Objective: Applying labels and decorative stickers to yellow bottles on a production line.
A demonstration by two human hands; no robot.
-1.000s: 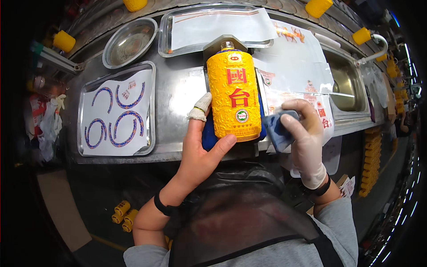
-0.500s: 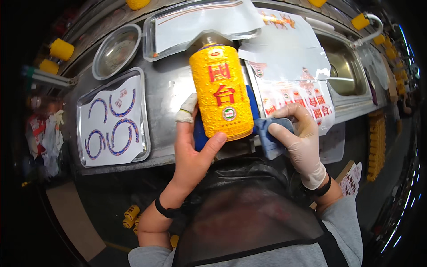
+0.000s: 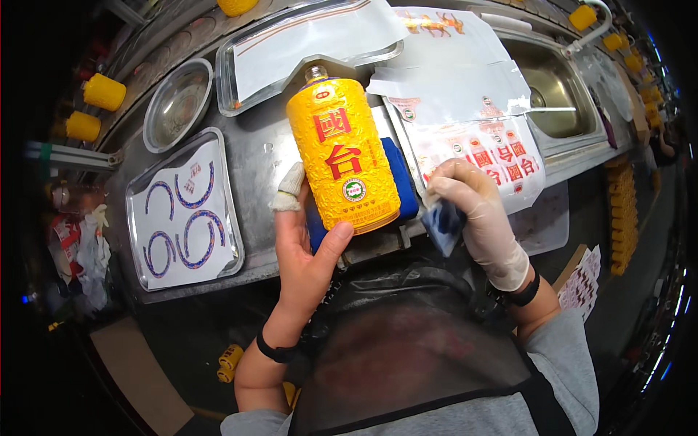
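The left hand (image 3: 309, 251) had its grip closed around the lower end of the yellow bottle (image 3: 342, 156), thumb on the front, a taped fingertip up the side. That bottle was textured golden yellow, with large red characters, a small round green seal low on its front and a short capped neck, held above the steel table (image 3: 262, 156). The gloved right hand (image 3: 480, 211) was clenched on a blue cloth (image 3: 443, 221) just beside the bottle's base. Behind lay a blue pad (image 3: 400, 178), label sheets (image 3: 494, 149), and a tray (image 3: 182, 211) of curved blue strips.
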